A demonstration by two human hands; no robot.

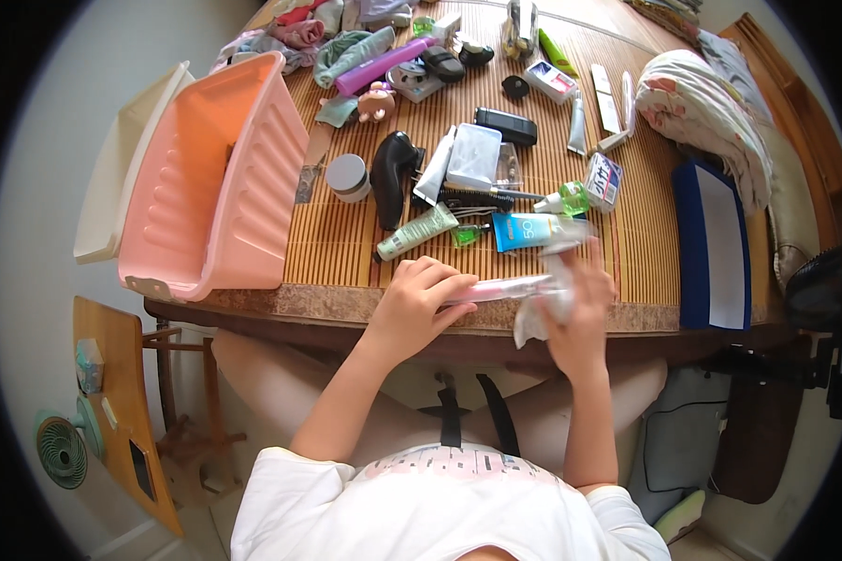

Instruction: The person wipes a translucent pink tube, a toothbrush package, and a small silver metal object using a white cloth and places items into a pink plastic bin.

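Observation:
My left hand is closed around one end of a slim pink and clear stick-shaped item, held level over the table's front edge. At its other end, my right hand grips a crumpled white tissue. That hand and the upper part of the tissue are smeared by motion. Just beyond my hands lie a pale green tube, a small green bottle and a blue squeeze tube. A green and white bottle rests behind the blue tube.
On the slatted table, a pink bin stands at the left. Behind the tubes are a grey-lidded jar, a black curved device and a translucent box. A blue-edged box and folded cloth occupy the right.

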